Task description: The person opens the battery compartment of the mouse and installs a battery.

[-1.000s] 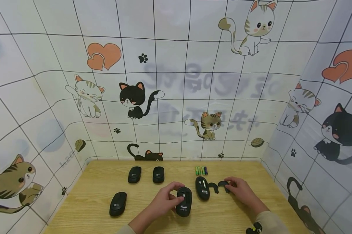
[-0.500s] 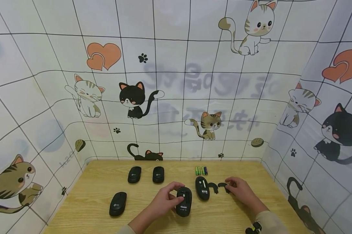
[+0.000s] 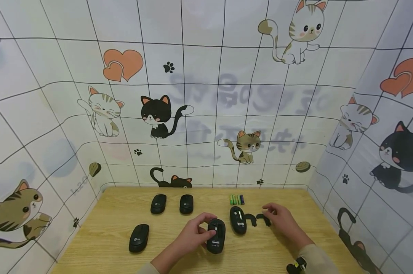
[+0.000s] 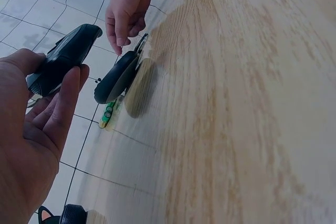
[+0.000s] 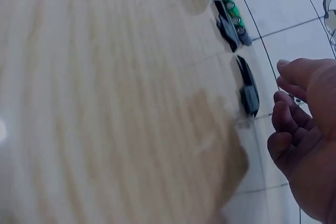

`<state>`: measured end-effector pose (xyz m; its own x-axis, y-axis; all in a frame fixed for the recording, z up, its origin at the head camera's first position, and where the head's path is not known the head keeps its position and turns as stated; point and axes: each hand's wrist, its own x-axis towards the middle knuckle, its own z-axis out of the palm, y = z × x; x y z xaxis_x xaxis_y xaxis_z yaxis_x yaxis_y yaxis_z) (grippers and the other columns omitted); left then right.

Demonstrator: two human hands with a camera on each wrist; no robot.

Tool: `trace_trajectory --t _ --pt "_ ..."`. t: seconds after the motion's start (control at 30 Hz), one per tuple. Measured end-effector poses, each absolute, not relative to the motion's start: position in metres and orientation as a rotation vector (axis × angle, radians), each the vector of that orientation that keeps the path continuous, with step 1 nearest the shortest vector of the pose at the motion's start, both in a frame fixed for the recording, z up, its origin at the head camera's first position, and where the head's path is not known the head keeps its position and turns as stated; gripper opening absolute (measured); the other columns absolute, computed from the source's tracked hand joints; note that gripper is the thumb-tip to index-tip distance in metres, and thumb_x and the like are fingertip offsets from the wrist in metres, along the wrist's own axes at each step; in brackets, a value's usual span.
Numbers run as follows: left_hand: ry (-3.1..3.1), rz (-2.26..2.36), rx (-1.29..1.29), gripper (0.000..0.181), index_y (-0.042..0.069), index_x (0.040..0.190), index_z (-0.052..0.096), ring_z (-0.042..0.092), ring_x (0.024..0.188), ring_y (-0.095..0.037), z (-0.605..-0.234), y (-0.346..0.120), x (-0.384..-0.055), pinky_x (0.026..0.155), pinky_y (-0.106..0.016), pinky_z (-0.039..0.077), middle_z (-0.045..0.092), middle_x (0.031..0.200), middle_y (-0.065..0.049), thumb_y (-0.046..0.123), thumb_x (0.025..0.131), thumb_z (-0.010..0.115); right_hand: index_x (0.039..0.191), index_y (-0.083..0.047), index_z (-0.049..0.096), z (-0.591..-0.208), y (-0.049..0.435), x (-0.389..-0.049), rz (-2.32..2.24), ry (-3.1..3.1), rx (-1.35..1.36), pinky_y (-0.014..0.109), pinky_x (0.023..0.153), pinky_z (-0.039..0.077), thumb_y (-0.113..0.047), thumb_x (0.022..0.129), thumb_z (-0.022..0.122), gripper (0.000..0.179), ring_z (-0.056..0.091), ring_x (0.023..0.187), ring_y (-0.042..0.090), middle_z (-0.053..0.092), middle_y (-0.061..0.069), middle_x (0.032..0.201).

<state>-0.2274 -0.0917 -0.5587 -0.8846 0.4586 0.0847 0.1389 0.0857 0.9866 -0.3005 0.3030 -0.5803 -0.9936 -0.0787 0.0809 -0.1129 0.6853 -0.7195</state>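
My left hand (image 3: 192, 236) grips a black computer mouse (image 3: 217, 242) between thumb and fingers, its underside turned up with an uncovered battery slot. In the left wrist view the held mouse (image 4: 65, 56) is tilted above the table. My right hand (image 3: 282, 220) hovers just beside a curved black battery cover (image 3: 263, 219). Its fingers are loosely bent; the right wrist view shows a small gap between them and that cover (image 5: 248, 87). A second cover (image 3: 251, 219) lies to its left. Beside that, another mouse (image 3: 238, 221) rests upside down, a battery visible in its slot.
Several small batteries (image 3: 236, 199) stand in a row behind the overturned mouse. On the left, three black mice sit upright: one in front (image 3: 139, 238) and two farther back (image 3: 158, 204). Cat-patterned cloth (image 3: 199, 114) walls the wooden table (image 3: 103, 232).
My right hand has let go of the right battery cover and lifted slightly away. The cover stays on the table. My left hand and its mouse hold still.
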Motion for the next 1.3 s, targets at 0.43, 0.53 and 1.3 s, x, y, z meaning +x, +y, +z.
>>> trace_trajectory --t 0.43,0.53,1.3 --pt "2.126 1.885 0.621 0.043 0.009 0.148 0.064 0.078 0.081 -0.019 -0.557 -0.092 -0.227 0.061 -0.032 0.065 0.064 0.128 -0.009 0.010 0.106 0.076 0.142 0.002 0.066 -0.562 0.258 -0.354 1.211 -2.913 0.401 0.037 0.070 0.056 -0.013 0.108 0.074 0.038 0.064 0.086 0.018 0.067 0.005 0.102" --pt "2.121 1.886 0.632 0.045 0.006 0.149 0.062 0.078 0.081 -0.018 -0.558 -0.092 -0.227 0.061 -0.032 0.065 0.064 0.128 -0.009 0.009 0.106 0.076 0.145 0.004 0.063 -0.563 0.253 -0.364 1.231 -2.948 0.410 0.040 0.073 0.057 -0.013 0.107 0.074 0.043 0.065 0.089 0.021 0.069 0.009 0.105" --pt "2.125 1.896 0.624 0.044 0.006 0.148 0.063 0.077 0.079 -0.018 -0.559 -0.094 -0.227 0.059 -0.032 0.064 0.064 0.128 -0.009 0.009 0.106 0.076 0.136 0.004 0.067 -0.570 0.245 -0.388 1.391 -3.024 0.396 0.036 0.070 0.055 -0.008 0.105 0.074 0.034 0.064 0.086 0.022 0.070 0.009 0.105"
